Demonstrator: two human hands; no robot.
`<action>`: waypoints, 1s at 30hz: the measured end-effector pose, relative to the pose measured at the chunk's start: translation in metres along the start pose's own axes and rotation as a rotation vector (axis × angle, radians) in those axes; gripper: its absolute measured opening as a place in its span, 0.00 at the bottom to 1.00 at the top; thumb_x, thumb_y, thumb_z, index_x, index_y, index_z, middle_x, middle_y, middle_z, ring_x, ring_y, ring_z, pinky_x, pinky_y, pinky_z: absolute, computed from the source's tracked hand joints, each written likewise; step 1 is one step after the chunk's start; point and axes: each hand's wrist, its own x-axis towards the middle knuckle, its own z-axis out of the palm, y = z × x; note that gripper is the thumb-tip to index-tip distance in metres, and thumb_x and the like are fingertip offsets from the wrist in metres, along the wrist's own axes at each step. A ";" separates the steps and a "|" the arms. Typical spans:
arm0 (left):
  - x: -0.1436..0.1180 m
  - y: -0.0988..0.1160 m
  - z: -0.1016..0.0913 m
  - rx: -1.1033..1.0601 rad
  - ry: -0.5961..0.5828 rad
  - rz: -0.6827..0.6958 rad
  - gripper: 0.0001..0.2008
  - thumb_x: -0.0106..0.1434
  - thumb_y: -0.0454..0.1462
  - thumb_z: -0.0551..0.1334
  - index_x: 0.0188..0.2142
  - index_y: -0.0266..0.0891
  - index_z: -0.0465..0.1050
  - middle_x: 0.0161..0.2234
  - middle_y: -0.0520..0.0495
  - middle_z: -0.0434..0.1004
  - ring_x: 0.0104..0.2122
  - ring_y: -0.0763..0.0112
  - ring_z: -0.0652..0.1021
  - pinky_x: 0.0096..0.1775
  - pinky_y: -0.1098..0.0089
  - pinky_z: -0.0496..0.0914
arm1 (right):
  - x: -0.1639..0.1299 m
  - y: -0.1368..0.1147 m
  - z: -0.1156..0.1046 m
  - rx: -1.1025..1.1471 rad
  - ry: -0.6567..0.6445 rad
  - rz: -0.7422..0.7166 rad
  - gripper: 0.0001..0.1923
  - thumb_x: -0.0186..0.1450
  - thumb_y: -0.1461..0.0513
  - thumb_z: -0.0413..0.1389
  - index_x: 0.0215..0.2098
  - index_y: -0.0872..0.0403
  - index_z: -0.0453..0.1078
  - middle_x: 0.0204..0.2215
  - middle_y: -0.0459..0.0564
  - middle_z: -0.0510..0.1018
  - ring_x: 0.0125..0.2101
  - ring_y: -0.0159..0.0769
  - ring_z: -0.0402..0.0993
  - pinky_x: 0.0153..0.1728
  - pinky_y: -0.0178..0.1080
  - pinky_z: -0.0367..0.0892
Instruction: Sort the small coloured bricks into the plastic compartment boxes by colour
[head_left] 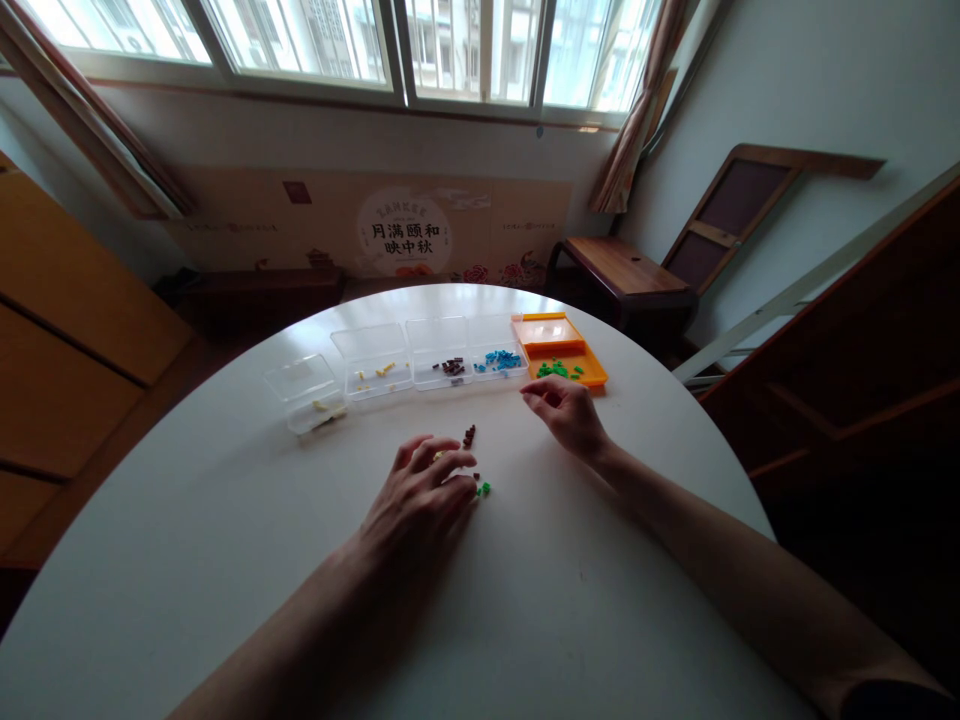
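Observation:
My left hand (pixel 424 490) lies palm down on the white round table (pixel 225 560), fingers spread over a small heap of tiny coloured pieces; brown pieces (pixel 469 436) and green pieces (pixel 484 488) show beside the fingertips. My right hand (pixel 566 412) hovers near the orange box (pixel 559 345), fingers curled loosely; whether it holds a piece I cannot tell. The orange box holds green pieces (pixel 559 370). Clear boxes stand in a row: one with blue pieces (pixel 499 360), one with brown pieces (pixel 452 367), one with yellow pieces (pixel 375 372), and a small one (pixel 307 395).
A wooden bench (pixel 619 270) and a leaning wooden frame (pixel 739 210) stand behind the table at the right. A low dark shelf (pixel 262 295) runs under the window. A wooden cabinet (pixel 67 330) is at the left.

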 end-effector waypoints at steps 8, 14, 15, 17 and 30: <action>0.003 -0.001 0.012 0.141 0.225 -0.021 0.06 0.61 0.31 0.63 0.37 0.44 0.72 0.39 0.50 0.78 0.45 0.63 0.73 0.51 0.57 0.63 | -0.027 -0.026 0.019 0.144 -0.616 -0.067 0.11 0.63 0.58 0.56 0.32 0.57 0.77 0.25 0.46 0.76 0.25 0.28 0.67 0.28 0.30 0.61; 0.004 0.000 0.012 0.196 0.231 0.011 0.08 0.61 0.30 0.63 0.38 0.44 0.71 0.39 0.51 0.79 0.45 0.64 0.73 0.52 0.57 0.63 | -0.030 -0.033 0.021 0.234 -0.640 -0.018 0.13 0.63 0.58 0.56 0.27 0.58 0.75 0.21 0.46 0.74 0.23 0.27 0.67 0.26 0.29 0.61; 0.004 0.000 0.011 0.199 0.233 0.011 0.08 0.60 0.30 0.63 0.38 0.44 0.71 0.39 0.51 0.79 0.45 0.64 0.73 0.51 0.57 0.63 | -0.030 -0.033 0.021 0.251 -0.639 -0.006 0.13 0.63 0.58 0.56 0.27 0.58 0.75 0.21 0.46 0.75 0.23 0.28 0.67 0.27 0.29 0.62; 0.004 0.000 0.010 0.201 0.241 0.011 0.09 0.60 0.30 0.64 0.38 0.44 0.71 0.38 0.51 0.79 0.44 0.64 0.74 0.51 0.57 0.63 | -0.030 -0.033 0.022 0.281 -0.635 0.017 0.12 0.62 0.57 0.57 0.29 0.58 0.76 0.22 0.46 0.76 0.23 0.28 0.68 0.27 0.30 0.62; 0.006 -0.001 0.013 0.181 0.276 -0.001 0.07 0.60 0.31 0.65 0.36 0.44 0.72 0.34 0.52 0.78 0.42 0.66 0.75 0.49 0.60 0.64 | -0.033 -0.031 0.025 0.209 -0.534 -0.068 0.05 0.57 0.65 0.61 0.33 0.56 0.77 0.24 0.45 0.76 0.22 0.25 0.62 0.25 0.29 0.59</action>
